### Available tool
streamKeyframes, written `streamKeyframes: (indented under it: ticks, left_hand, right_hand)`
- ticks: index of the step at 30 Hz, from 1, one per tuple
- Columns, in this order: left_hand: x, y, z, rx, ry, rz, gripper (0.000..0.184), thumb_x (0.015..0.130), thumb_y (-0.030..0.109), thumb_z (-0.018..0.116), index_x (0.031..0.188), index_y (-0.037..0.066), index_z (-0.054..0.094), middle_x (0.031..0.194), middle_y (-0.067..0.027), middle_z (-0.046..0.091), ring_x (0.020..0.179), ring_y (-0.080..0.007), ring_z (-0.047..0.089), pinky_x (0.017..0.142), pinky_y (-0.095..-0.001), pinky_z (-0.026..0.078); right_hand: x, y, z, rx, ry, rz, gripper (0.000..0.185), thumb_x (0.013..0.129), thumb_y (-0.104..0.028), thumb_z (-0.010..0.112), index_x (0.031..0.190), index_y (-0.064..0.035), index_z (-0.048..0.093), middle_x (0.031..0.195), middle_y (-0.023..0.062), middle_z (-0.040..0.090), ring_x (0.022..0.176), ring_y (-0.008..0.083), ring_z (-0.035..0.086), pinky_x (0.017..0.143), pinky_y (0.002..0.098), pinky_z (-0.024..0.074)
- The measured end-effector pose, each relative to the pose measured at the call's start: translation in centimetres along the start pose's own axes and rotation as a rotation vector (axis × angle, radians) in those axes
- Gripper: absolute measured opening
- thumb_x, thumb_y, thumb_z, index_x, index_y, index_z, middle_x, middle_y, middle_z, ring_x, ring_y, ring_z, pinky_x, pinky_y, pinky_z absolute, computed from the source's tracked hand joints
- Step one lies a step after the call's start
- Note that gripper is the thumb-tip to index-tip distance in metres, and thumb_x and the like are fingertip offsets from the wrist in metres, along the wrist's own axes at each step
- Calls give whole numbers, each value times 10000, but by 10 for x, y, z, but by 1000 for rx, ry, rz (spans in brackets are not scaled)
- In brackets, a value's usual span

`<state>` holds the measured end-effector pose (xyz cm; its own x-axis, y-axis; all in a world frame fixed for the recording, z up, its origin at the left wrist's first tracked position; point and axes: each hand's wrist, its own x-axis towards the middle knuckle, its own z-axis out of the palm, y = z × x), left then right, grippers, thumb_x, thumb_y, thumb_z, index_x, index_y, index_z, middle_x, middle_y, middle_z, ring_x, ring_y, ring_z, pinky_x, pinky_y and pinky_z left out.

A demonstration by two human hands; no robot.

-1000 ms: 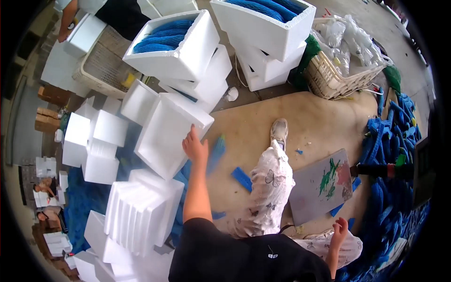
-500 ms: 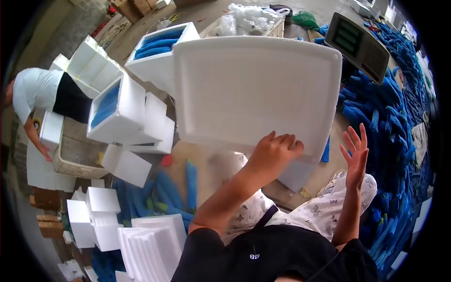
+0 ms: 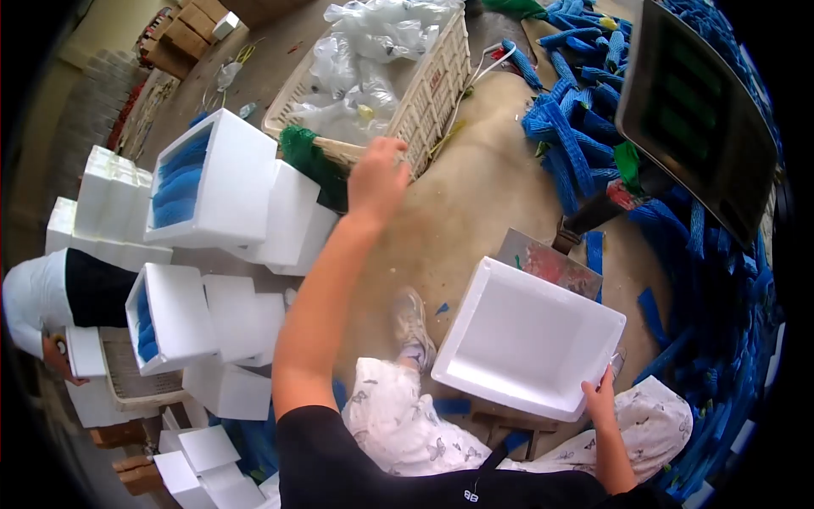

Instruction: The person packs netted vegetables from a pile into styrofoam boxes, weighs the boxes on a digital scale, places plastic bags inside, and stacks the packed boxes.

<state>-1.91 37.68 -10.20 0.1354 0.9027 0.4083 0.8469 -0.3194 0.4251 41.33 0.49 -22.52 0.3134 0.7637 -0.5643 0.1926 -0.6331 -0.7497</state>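
Note:
An open white foam box (image 3: 530,339) sits in front of my lap, its inside facing up and bare. My right hand (image 3: 600,394) grips the box's near right edge. Behind the box shows the metal platform of a scale (image 3: 551,265), partly covered by it. My left hand (image 3: 377,178) is stretched forward at the near rim of a cream plastic crate (image 3: 415,102), beside a green mesh net (image 3: 307,161). Its fingers are bunched and blurred, and what they hold, if anything, is hidden. Clear plastic bags (image 3: 365,76) fill the crate.
The scale's display (image 3: 699,119) stands on a post at right. Blue netted produce (image 3: 577,127) lies heaped along the right side. Foam boxes with blue netted contents (image 3: 208,182) are stacked at left. A co-worker in a white top (image 3: 36,297) bends over there.
The large white foam piece that filled the middle is gone from there; the open box now lies lower right. My left hand has moved up to the crate; my right hand has closed on the box.

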Motion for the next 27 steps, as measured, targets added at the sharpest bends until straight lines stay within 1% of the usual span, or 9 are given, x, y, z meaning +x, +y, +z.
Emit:
streamKeyframes:
  ticks: [2,6,8,10,11,16,20,23,27]
  left_hand:
    - [63,-92,26,-59,166,-350,309,783,123,629,1080,61,573,981,-102,568,842,-244,576,779,-371,480]
    - [154,-180,116,-84,161,-485,545,727,276,707,1178,31,522,1141,-146,557,1001,-274,564,889,-366,458]
    - [178,-197,161,-25,138,-500,670,703,350,736,1226,13,487,1211,-161,541,1070,-288,552,929,-363,447]
    - [184,-206,193,245,-11,-827,905,668,477,748,1310,-39,375,1320,-187,477,1189,-321,492,996,-369,414]
    - [191,-193,175,317,-198,-854,991,658,516,750,1336,-60,313,1342,-186,454,1212,-323,478,987,-386,429]
    - [212,-206,170,306,-174,-869,988,588,533,771,1284,-71,415,1292,-219,522,1164,-331,539,944,-394,462]
    - [204,-233,153,-137,-183,-898,855,609,409,769,1236,-102,492,1180,-203,599,1095,-307,567,895,-376,452]
    - [170,-187,128,-1098,32,-933,782,642,380,751,1231,-70,504,1151,-141,576,1030,-257,556,888,-338,438]
    - [107,-112,55,-1236,204,-620,696,690,317,698,1264,-8,476,1126,-100,543,1052,-233,532,897,-358,437]
  right_hand:
    - [-3,-5,4,-148,52,137,753,783,-47,549,1428,61,176,1329,228,432,1196,296,471,1017,340,361]
    - [-11,-3,27,-145,276,156,758,770,-29,526,1425,83,161,1334,235,421,1221,295,439,1033,325,329]
    - [-13,-6,33,-105,387,175,755,753,-17,509,1423,77,174,1320,229,428,1211,300,445,1033,337,330]
    - [-12,-9,38,-81,402,156,736,744,-23,510,1414,55,217,1318,210,435,1202,289,449,1025,335,338]
    - [-12,-10,36,-47,386,145,719,735,-30,512,1406,32,260,1316,192,442,1194,279,454,1017,333,346]
    - [2,-7,45,31,455,238,630,700,2,508,1315,45,376,1195,175,529,1091,273,522,956,348,395]
    - [0,-15,42,-3,496,319,551,684,15,528,1229,50,456,1095,150,584,1010,255,565,900,333,431]
    - [-1,2,33,-29,440,261,516,688,18,535,1198,56,470,1068,132,595,973,243,582,875,328,443]
    - [-1,3,29,46,312,132,467,702,16,529,1166,52,485,1039,124,605,942,224,591,852,314,455]
